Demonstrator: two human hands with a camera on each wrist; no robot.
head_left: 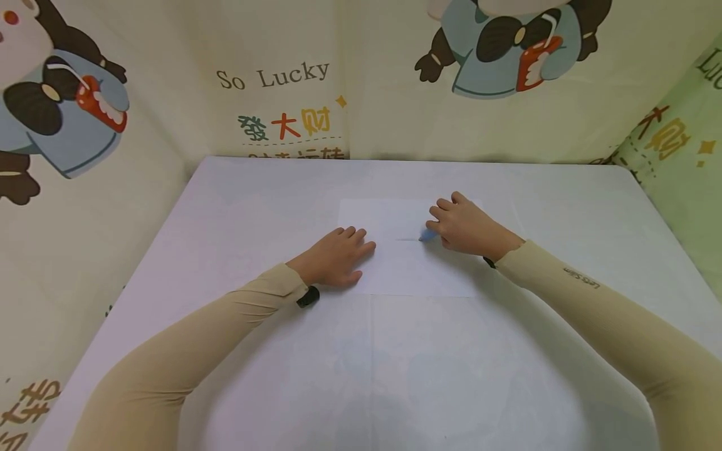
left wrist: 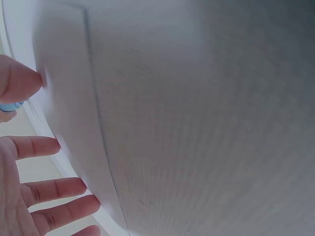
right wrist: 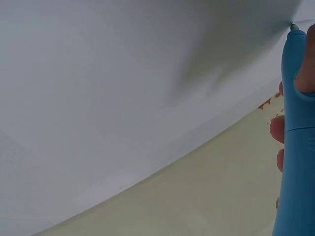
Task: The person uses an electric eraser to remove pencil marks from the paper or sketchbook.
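Observation:
A sheet of white paper [head_left: 406,272] lies on the white tabletop. My right hand [head_left: 465,225] grips a thick blue pen [right wrist: 299,113], whose metal tip meets the paper. A short thin dark line [head_left: 406,240] runs left from that tip in the head view. Over the left part of the sheet, my left hand [head_left: 338,257] rests palm down with its fingers spread. In the left wrist view its fingers [left wrist: 61,189] reach along the sheet, whose edge shows as a dark line. Most of my right hand is outside the right wrist view.
The white tabletop [head_left: 282,200] stretches out around the sheet. A cream curtain [head_left: 383,125] with cartoon figures and lettering hangs behind it and along the left side. Greenish printed cloth [head_left: 688,207] hangs at the right. A dark wrist device [head_left: 308,296] sits below my left cuff.

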